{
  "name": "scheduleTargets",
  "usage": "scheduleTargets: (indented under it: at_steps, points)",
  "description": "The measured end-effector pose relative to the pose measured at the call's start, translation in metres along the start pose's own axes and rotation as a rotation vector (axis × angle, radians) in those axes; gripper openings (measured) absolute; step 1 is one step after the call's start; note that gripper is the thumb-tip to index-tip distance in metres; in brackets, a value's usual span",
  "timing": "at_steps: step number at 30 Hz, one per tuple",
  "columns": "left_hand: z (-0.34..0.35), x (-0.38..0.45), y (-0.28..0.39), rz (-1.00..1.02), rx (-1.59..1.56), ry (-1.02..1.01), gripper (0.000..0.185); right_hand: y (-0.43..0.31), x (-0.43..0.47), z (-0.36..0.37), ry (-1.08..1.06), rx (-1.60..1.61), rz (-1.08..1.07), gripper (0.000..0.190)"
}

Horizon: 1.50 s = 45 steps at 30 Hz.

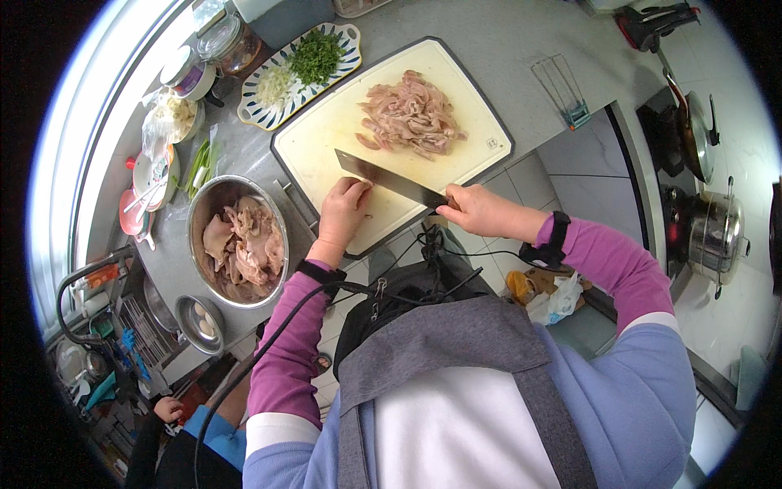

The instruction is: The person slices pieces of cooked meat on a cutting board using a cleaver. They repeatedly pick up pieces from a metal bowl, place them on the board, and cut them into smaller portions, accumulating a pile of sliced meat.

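Observation:
My right hand [467, 209] grips the dark handle of a Chinese cleaver [391, 181]. Its broad blade slants across a cream cutting board [311, 147] with a dark rim. My left hand [345, 208] rests on the board beside the blade, fingers curled with the tips together. Whether a bit of meat is under those fingertips is too small to tell. Beyond the blade lies a heap of sliced raw meat [412, 113], pale pink. To the left, a steel bowl [194, 232] holds larger pieces of raw meat with skin [247, 250].
A patterned plate [256, 113] bears chopped greens [316, 56] and minced white pieces [274, 87]. Scallions [200, 166] lie beyond the bowl; a smaller bowl [183, 318] holds eggs. Another person's hand [168, 408] shows lower left. A pot [715, 238] stands right. Black cables hang near my wrists.

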<state>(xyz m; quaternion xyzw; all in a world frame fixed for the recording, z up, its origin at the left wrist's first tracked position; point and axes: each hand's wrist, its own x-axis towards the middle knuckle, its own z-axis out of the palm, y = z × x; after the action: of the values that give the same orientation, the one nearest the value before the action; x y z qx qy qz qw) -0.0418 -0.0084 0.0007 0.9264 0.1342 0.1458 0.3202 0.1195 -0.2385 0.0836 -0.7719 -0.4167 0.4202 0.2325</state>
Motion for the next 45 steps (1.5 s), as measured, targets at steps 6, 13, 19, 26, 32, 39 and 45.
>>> scheduleTargets:
  at_steps: [6, 13, 19, 26, 32, 39, 45]
  points:
    - [0.002, -0.001, 0.000, 0.029, -0.002, 0.015, 0.009, 0.005, 0.002, 0.009, -0.005, 0.035, -0.005, 0.037]
    - [0.000, 0.002, -0.001, 0.097, 0.034, -0.027, 0.010, 0.000, 0.039, 0.029, 0.037, 0.012, -0.040, 0.037]
    - [-0.010, 0.009, -0.006, 0.074, 0.076, -0.007, 0.010, 0.001, 0.030, 0.015, 0.116, 0.041, -0.038, 0.036]
    - [-0.019, 0.061, -0.011, 0.063, -0.046, 0.116, 0.017, 0.008, 0.003, -0.014, 0.282, 0.122, 0.002, 0.035]
    - [-0.012, 0.067, -0.014, 0.287, 0.091, -0.304, 0.019, 0.008, -0.008, -0.023, 0.231, 0.090, 0.039, 0.034]
    - [-0.017, 0.036, -0.003, 0.128, 0.055, -0.201, 0.013, 0.008, -0.006, -0.016, 0.201, 0.075, -0.017, 0.033]
    - [-0.019, 0.018, 0.008, 0.054, -0.107, 0.077, 0.009, 0.006, -0.002, -0.014, 0.153, 0.065, -0.010, 0.033]
